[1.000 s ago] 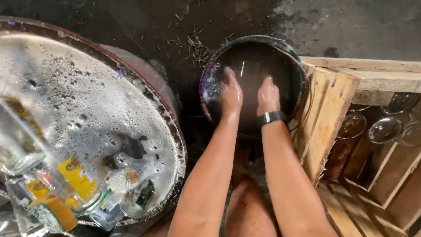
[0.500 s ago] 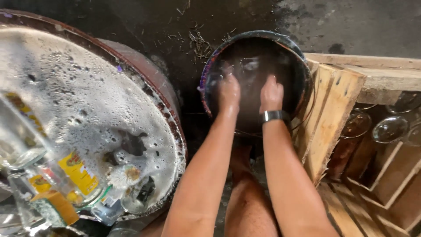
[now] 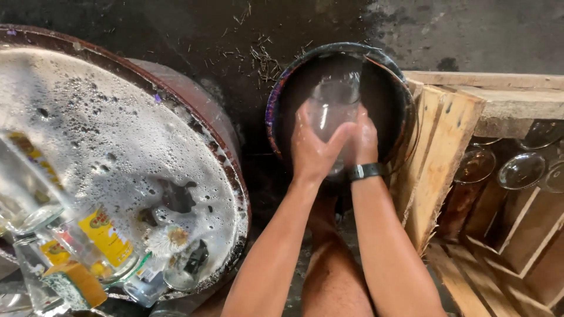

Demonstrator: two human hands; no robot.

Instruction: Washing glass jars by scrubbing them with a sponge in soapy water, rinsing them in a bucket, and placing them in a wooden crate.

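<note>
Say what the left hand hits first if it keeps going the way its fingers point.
The left hand is already around the clear glass bottle; past that, probably the far wall of the dark bucket, though depth is unclear.

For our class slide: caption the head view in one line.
Both hands, left hand and right hand, hold a clear glass bottle over a dark bucket.

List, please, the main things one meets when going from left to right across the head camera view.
Large tub of foamy water with labelled bottles → dark bucket, where left hand and right hand hold a clear glass bottle → wooden crate → upturned glass bottles.
</note>
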